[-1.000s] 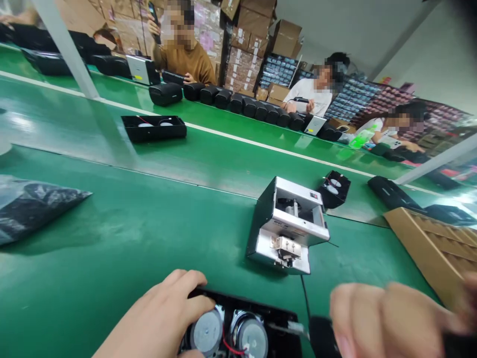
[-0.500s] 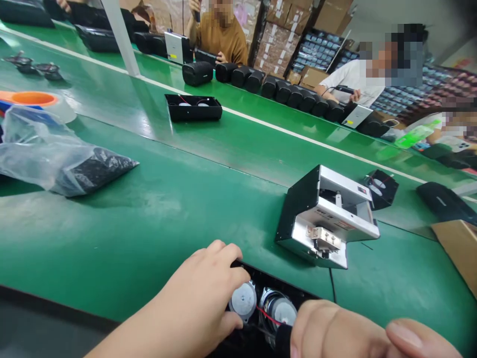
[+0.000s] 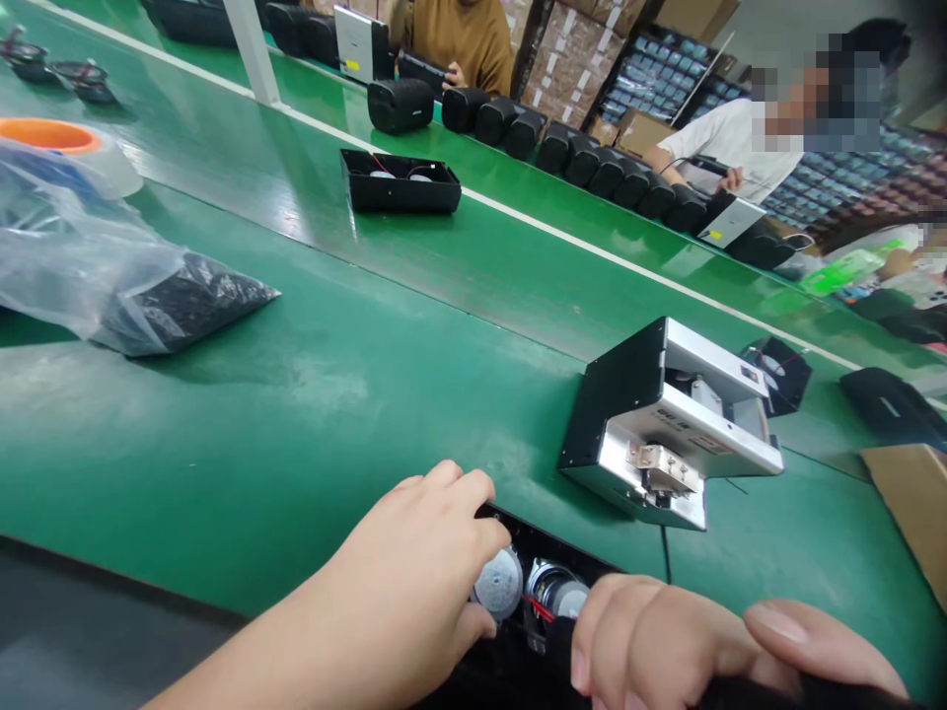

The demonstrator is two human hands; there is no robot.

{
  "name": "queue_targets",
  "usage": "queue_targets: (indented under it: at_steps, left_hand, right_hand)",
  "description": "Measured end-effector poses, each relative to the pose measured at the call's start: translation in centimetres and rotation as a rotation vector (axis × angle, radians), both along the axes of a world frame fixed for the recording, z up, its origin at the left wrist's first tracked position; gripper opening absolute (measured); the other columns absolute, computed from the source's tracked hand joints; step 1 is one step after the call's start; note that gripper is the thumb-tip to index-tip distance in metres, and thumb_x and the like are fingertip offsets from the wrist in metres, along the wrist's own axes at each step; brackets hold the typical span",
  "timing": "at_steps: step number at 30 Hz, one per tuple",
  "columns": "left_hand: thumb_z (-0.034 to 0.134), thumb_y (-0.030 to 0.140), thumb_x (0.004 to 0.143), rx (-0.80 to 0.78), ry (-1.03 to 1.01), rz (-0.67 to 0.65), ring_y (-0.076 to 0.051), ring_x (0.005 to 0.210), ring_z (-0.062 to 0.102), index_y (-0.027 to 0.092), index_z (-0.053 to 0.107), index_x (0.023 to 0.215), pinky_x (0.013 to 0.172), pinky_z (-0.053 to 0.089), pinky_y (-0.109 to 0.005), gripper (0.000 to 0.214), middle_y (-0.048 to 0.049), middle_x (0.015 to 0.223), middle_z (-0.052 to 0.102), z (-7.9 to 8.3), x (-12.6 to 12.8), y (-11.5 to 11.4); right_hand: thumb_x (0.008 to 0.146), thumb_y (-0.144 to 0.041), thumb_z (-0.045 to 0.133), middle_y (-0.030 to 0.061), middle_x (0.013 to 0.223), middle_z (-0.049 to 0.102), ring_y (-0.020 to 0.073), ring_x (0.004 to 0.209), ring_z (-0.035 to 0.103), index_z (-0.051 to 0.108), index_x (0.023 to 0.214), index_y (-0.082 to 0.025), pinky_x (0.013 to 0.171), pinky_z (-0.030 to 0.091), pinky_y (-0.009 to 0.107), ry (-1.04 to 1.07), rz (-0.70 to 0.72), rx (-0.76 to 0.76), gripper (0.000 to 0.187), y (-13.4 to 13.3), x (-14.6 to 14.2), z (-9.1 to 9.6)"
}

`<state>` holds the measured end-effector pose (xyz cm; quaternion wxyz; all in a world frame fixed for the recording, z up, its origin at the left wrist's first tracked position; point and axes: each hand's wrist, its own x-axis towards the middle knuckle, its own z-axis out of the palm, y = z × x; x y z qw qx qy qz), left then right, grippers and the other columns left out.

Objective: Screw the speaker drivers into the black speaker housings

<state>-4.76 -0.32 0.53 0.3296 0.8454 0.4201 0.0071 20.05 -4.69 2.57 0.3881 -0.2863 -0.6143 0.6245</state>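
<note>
At the bottom of the view, a black speaker housing (image 3: 533,537) lies open at the table's near side. Inside it sit two round speaker drivers, the left driver (image 3: 499,582) and the right driver (image 3: 568,597), with a red wire between them. My left hand (image 3: 429,572) grips the housing around the left driver, its fingers over the far wall and its thumb near the driver. My right hand (image 3: 666,641) is wrapped around a black electric screwdriver (image 3: 562,646), whose nose points down into the housing beside the right driver. The screwdriver's tip is hidden.
A silver-and-black machine (image 3: 673,424) stands right of centre. Another open housing (image 3: 400,187) lies further back. At left are a plastic bag (image 3: 148,296) of black parts and a tape roll (image 3: 110,163). A cardboard box (image 3: 907,493) is at right. Co-workers sit behind rows of speakers (image 3: 569,153).
The view has shifted slightly, so the machine and background appear displaced. Both hands keep their grips, and my right hand covers a little more of the right driver.
</note>
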Motion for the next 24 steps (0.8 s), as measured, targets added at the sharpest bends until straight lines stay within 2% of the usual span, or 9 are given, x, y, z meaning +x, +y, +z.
queue_targets:
  at_steps: [5,11,15,17,19,21,24]
  left_hand:
    - [0.094,0.037,0.087,0.024,-0.012,-0.004,-0.032,0.116,0.062,0.030,0.080,0.110,0.095,0.059,-0.052,0.028,-0.0026,0.124,0.068,-0.2,-0.2,-0.2]
    - [0.094,0.038,0.087,0.029,-0.017,-0.011,-0.033,0.115,0.063,0.030,0.079,0.108,0.093,0.059,-0.053,0.027,-0.0032,0.122,0.069,-0.1,-0.1,-0.1]
    - [0.094,0.035,0.087,0.032,-0.028,-0.008,-0.033,0.116,0.062,0.029,0.080,0.109,0.096,0.059,-0.053,0.027,-0.0039,0.124,0.068,0.0,-0.1,0.0]
    - [0.094,0.033,0.087,0.024,-0.022,-0.005,-0.033,0.116,0.061,0.028,0.080,0.109,0.096,0.059,-0.053,0.026,-0.0040,0.124,0.068,0.0,-0.1,0.0]
    - [0.094,0.034,0.087,0.021,-0.018,-0.006,-0.033,0.115,0.062,0.028,0.079,0.107,0.096,0.060,-0.053,0.025,-0.0038,0.123,0.068,0.1,-0.1,0.0]
    - [0.094,0.034,0.087,0.027,-0.018,-0.006,-0.033,0.114,0.062,0.028,0.079,0.105,0.094,0.060,-0.053,0.024,-0.0034,0.122,0.068,0.0,-0.1,-0.1]
    - [0.094,0.034,0.087,0.050,-0.025,-0.011,-0.033,0.115,0.062,0.028,0.079,0.105,0.095,0.060,-0.054,0.025,-0.0033,0.123,0.068,0.0,-0.1,-0.3]
  right_hand:
    - [0.116,-0.060,0.031,0.0094,0.075,0.083,0.0285,0.075,0.081,0.090,0.102,-0.026,0.082,0.069,0.044,0.018,0.022,-0.034,0.069,0.5,-0.2,0.2]
    - [0.117,-0.051,0.028,0.0059,0.065,0.078,0.0246,0.060,0.077,0.091,0.100,-0.025,0.071,0.070,0.039,0.072,-0.061,0.069,0.071,0.0,-1.2,-0.5]
    - [0.115,-0.043,0.029,0.0048,0.065,0.079,0.0243,0.057,0.075,0.091,0.104,-0.028,0.069,0.070,0.041,0.092,-0.081,0.079,0.065,-0.3,-1.2,-1.1]
    - [0.114,-0.048,0.027,0.0049,0.063,0.078,0.0246,0.054,0.073,0.091,0.101,-0.029,0.068,0.069,0.042,0.113,-0.131,0.076,0.068,-0.6,-1.3,-1.6]
    - [0.114,-0.058,0.025,0.0060,0.060,0.076,0.0268,0.054,0.073,0.089,0.095,-0.029,0.066,0.068,0.046,0.089,-0.125,0.056,0.073,-1.1,-1.6,-2.4]
    - [0.112,-0.062,0.032,0.0049,0.058,0.075,0.0283,0.053,0.074,0.086,0.092,-0.032,0.061,0.066,0.047,0.100,-0.194,0.062,0.065,-1.9,-2.3,-3.3]
    - [0.103,-0.066,0.055,-0.0002,0.051,0.070,0.0271,0.046,0.070,0.079,0.079,-0.036,0.053,0.062,0.045,0.129,-0.428,0.054,0.046,-3.0,-3.2,-4.1]
